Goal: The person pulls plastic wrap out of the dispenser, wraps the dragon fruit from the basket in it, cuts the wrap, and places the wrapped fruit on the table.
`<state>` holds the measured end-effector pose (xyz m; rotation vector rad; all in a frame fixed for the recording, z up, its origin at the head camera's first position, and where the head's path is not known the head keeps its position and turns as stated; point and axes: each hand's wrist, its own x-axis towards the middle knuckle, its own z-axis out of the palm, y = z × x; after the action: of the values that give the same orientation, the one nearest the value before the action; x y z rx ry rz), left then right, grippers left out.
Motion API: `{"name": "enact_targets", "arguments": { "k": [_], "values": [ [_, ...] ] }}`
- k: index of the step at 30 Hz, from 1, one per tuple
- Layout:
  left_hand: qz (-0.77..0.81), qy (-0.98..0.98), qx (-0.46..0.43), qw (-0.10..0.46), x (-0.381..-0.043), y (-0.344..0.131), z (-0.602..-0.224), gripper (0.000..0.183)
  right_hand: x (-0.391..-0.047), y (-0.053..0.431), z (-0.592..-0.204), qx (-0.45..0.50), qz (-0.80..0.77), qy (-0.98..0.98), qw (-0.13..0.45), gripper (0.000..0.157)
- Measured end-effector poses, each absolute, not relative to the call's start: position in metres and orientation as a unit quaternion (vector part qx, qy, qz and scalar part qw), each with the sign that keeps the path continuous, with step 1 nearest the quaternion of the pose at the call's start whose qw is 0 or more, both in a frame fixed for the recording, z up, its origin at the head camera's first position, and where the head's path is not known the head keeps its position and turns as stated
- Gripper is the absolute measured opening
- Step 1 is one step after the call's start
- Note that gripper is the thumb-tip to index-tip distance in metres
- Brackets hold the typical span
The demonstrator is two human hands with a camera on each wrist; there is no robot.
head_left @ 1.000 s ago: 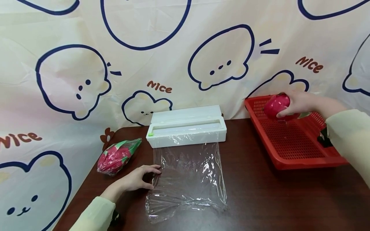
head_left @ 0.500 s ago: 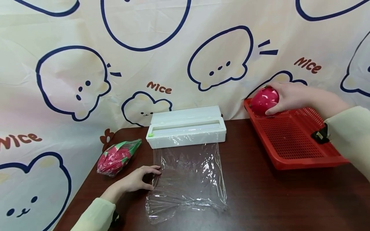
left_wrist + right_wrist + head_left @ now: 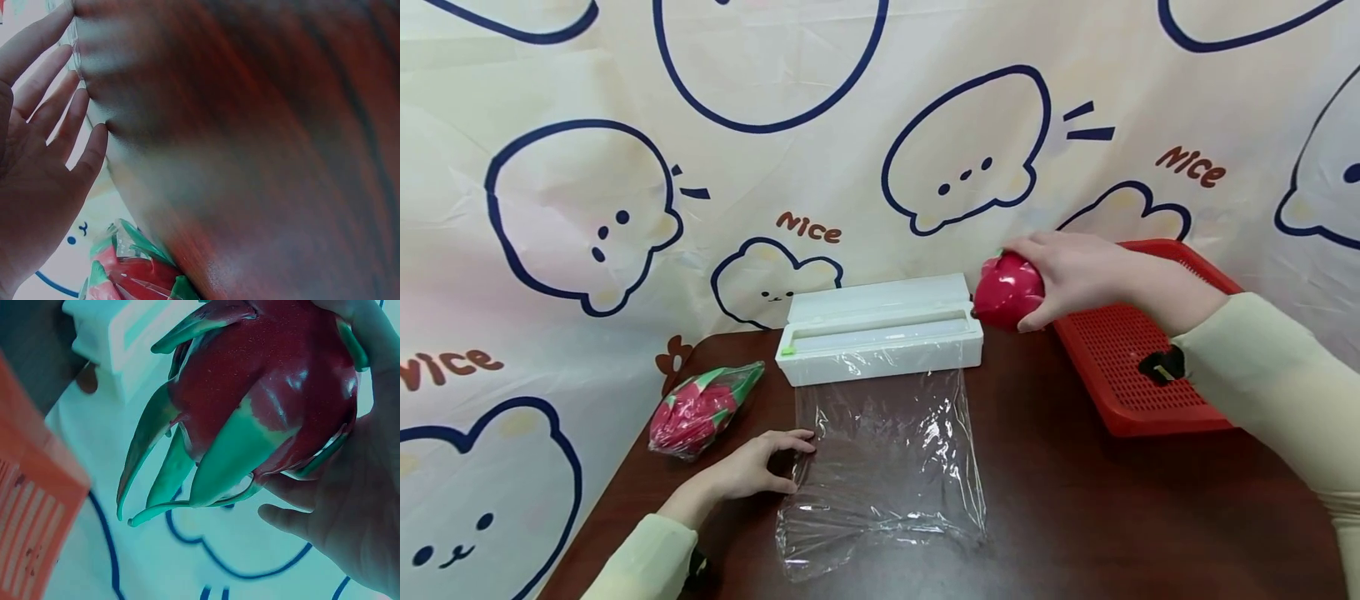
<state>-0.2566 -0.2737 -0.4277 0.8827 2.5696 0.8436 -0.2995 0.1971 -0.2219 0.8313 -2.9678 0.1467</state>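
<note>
Containers: a white box stands at the far middle of the bench, its lid raised at the far side and a pale strip lying within its slot; a sheet of clear film runs from it toward the near side. A red basket of mesh stands at the far right. At the left, a wrapped dragon fruit lies on the bench in clear plastic.

Grip: the right hand has its grip clamped on an unwrapped dragon fruit, thumb on the near side and fingers over the top; the fruit is held up between box and basket, near the box's right end. The left hand has its fingers extended and apart, thumb well clear of them, fingertips touching the film's left edge.

Hidden or unclear: the right hand covers the right side of its fruit in the head view, while the right wrist view shows long green leaf tips. The right forearm, sleeve and black wrist device mask part of the basket. In the left wrist view the wrapped fruit is cut off at the lower edge, and the bench surface is blurred.
</note>
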Motion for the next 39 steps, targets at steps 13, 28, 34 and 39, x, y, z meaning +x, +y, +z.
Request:
{"name": "enact_targets", "arguments": {
  "k": [13,28,34,39],
  "values": [
    [0.295,0.894,0.298,0.158,-0.256,-0.274,-0.428,0.047,-0.289,0.147,-0.253,0.343,0.049,-0.938,0.010,0.097],
    [0.292,0.896,0.297,0.154,-0.255,-0.275,-0.427,0.047,-0.282,0.077,-0.297,0.410,0.027,-0.912,0.013,0.091],
    [0.298,0.894,0.291,0.164,-0.254,-0.274,-0.426,0.047,-0.279,0.054,-0.315,0.408,0.025,-0.912,0.002,0.092],
    [0.298,0.895,0.291,0.159,-0.255,-0.273,-0.427,0.047,-0.277,0.039,-0.325,0.407,0.037,-0.913,-0.001,0.095]
  ]
}}
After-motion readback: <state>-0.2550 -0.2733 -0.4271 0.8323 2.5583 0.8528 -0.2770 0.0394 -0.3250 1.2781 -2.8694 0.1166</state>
